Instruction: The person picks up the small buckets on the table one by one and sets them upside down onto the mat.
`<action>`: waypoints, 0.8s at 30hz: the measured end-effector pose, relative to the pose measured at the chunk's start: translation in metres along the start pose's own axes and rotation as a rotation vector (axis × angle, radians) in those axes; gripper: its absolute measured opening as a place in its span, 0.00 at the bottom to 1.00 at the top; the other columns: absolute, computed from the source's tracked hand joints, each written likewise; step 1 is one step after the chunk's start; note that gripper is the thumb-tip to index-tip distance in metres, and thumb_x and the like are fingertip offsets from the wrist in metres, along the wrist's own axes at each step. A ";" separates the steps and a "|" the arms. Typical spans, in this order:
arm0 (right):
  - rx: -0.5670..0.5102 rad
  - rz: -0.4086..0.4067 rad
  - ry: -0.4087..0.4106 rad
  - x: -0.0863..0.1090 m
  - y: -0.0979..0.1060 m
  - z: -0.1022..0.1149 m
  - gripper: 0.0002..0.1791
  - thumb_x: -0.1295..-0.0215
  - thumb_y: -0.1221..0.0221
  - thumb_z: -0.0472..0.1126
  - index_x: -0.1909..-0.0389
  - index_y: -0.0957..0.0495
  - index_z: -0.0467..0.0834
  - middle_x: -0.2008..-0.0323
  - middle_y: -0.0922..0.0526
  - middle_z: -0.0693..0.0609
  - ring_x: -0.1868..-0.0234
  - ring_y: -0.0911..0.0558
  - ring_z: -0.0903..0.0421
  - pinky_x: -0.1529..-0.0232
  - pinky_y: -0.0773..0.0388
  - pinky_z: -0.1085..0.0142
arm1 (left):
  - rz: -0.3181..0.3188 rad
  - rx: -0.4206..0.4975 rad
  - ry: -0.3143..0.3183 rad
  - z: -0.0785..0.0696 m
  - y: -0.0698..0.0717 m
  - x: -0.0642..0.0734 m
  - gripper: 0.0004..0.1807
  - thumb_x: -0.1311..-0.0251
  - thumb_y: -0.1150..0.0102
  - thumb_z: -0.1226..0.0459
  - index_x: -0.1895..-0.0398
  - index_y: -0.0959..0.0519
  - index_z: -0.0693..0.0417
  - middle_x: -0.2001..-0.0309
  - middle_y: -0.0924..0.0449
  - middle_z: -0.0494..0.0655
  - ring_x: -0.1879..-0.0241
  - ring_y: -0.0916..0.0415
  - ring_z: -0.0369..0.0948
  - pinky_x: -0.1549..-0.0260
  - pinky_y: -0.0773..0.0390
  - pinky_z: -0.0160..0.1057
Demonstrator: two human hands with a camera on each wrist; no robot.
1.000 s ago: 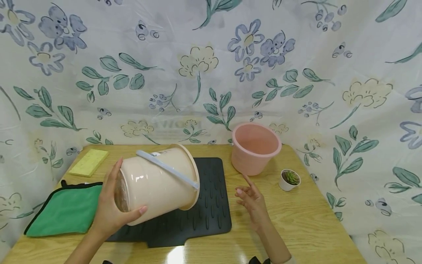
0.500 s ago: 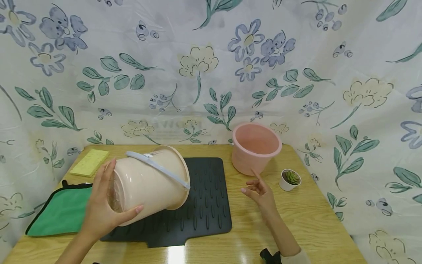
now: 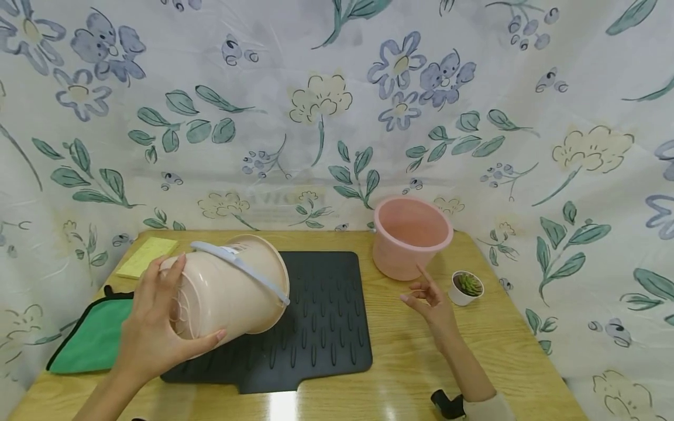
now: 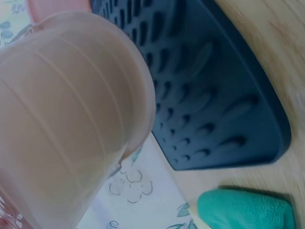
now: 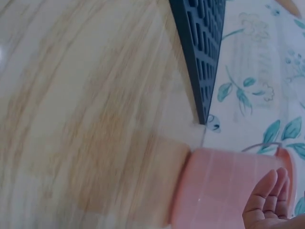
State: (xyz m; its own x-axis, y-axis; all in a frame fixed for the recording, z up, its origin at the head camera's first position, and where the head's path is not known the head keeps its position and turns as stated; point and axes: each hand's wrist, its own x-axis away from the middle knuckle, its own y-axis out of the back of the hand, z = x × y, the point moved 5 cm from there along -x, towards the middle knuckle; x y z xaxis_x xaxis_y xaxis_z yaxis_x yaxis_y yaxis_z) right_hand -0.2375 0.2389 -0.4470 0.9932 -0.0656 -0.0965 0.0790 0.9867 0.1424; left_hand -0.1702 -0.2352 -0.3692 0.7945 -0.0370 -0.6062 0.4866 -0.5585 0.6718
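Note:
My left hand [image 3: 150,327] grips a beige bucket [image 3: 223,289] around its base, fingers over the far side and thumb along the near side. The bucket lies tilted on its side, mouth toward the right, over the dark ribbed mat [image 3: 326,316]. A pale blue handle [image 3: 239,263] crosses its wall. In the left wrist view the beige bucket [image 4: 71,105] fills the left side. My right hand [image 3: 434,307] holds nothing. Its index finger is extended and the others are loosely bent, just in front of a pink bucket [image 3: 397,260] that stands upright.
A small succulent in a white pot [image 3: 466,286] stands right of the pink bucket. On the left lie a yellow sponge cloth [image 3: 144,257] and a green cloth [image 3: 92,339] with black edging. A floral curtain [image 3: 326,146] hangs behind the wooden table [image 3: 411,374].
My left hand has carried the beige bucket leftward, uncovering more of the mat. My right hand has moved to the right, in front of the pink bucket.

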 end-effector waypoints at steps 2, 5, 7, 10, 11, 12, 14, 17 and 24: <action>0.009 -0.011 0.009 -0.002 0.005 0.001 0.42 0.37 0.35 0.33 0.23 0.42 0.48 0.56 0.25 0.53 0.58 0.23 0.62 0.54 0.22 0.72 | 0.003 -0.034 0.001 0.001 0.000 0.000 0.76 0.89 0.15 0.45 0.22 0.43 0.44 0.28 0.47 0.65 0.36 0.44 0.65 0.75 0.34 0.78; 0.012 -0.035 0.023 -0.005 0.015 0.005 0.42 0.36 0.35 0.34 0.23 0.42 0.49 0.57 0.25 0.56 0.59 0.24 0.62 0.54 0.23 0.73 | -0.008 -0.078 -0.011 0.002 0.002 0.000 0.76 0.88 0.17 0.42 0.23 0.42 0.43 0.28 0.47 0.65 0.36 0.44 0.66 0.75 0.33 0.78; 0.008 -0.054 0.028 -0.008 0.022 0.007 0.41 0.35 0.36 0.34 0.23 0.42 0.50 0.57 0.25 0.56 0.59 0.25 0.62 0.55 0.23 0.74 | -0.033 -0.112 -0.031 0.003 0.004 -0.001 0.74 0.85 0.20 0.35 0.23 0.41 0.44 0.29 0.46 0.66 0.36 0.44 0.66 0.74 0.32 0.78; 0.028 -0.098 0.008 -0.011 0.031 0.010 0.42 0.35 0.35 0.36 0.23 0.42 0.53 0.54 0.26 0.55 0.58 0.26 0.62 0.55 0.24 0.75 | -0.092 -0.183 -0.077 0.002 0.007 -0.002 0.70 0.76 0.37 0.21 0.25 0.39 0.44 0.30 0.44 0.68 0.36 0.42 0.67 0.69 0.31 0.77; 0.043 -0.115 -0.004 -0.012 0.034 0.010 0.42 0.35 0.35 0.37 0.23 0.41 0.55 0.53 0.27 0.55 0.57 0.26 0.63 0.54 0.24 0.76 | -0.111 -0.207 -0.091 0.002 0.008 -0.003 0.69 0.74 0.44 0.17 0.25 0.38 0.45 0.30 0.43 0.69 0.36 0.42 0.67 0.68 0.31 0.77; 0.053 -0.128 -0.016 -0.013 0.036 0.011 0.42 0.35 0.35 0.38 0.23 0.42 0.56 0.52 0.28 0.54 0.56 0.26 0.63 0.54 0.25 0.76 | -0.123 -0.228 -0.101 0.001 0.008 -0.003 0.68 0.71 0.51 0.15 0.25 0.37 0.45 0.31 0.43 0.69 0.36 0.42 0.67 0.67 0.31 0.77; 0.070 -0.153 -0.044 -0.015 0.040 0.011 0.42 0.35 0.34 0.40 0.23 0.43 0.58 0.49 0.31 0.55 0.55 0.26 0.64 0.54 0.26 0.77 | -0.140 -0.262 -0.116 0.001 0.009 -0.004 0.68 0.68 0.59 0.14 0.26 0.37 0.46 0.31 0.42 0.70 0.36 0.41 0.68 0.66 0.30 0.76; 0.091 -0.172 -0.054 -0.017 0.045 0.011 0.43 0.34 0.35 0.40 0.23 0.45 0.60 0.48 0.34 0.56 0.55 0.27 0.66 0.57 0.27 0.78 | -0.128 -0.285 -0.109 0.001 0.010 -0.005 0.68 0.68 0.62 0.13 0.25 0.38 0.45 0.31 0.43 0.70 0.36 0.41 0.68 0.67 0.30 0.76; 0.155 -0.219 0.014 -0.028 0.057 0.016 0.43 0.34 0.35 0.41 0.23 0.46 0.64 0.51 0.33 0.61 0.57 0.26 0.67 0.66 0.28 0.77 | -0.092 -0.323 -0.085 -0.001 0.010 -0.005 0.68 0.67 0.66 0.13 0.24 0.41 0.43 0.31 0.44 0.69 0.36 0.43 0.68 0.71 0.29 0.75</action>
State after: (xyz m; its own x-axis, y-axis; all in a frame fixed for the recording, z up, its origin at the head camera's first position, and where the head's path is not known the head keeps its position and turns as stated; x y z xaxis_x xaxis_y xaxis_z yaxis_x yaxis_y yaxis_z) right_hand -0.2598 0.2948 -0.4208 0.9498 -0.2714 -0.1554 0.3048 0.9146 0.2658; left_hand -0.1691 -0.2398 -0.3594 0.7159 -0.0750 -0.6942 0.6552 -0.2717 0.7049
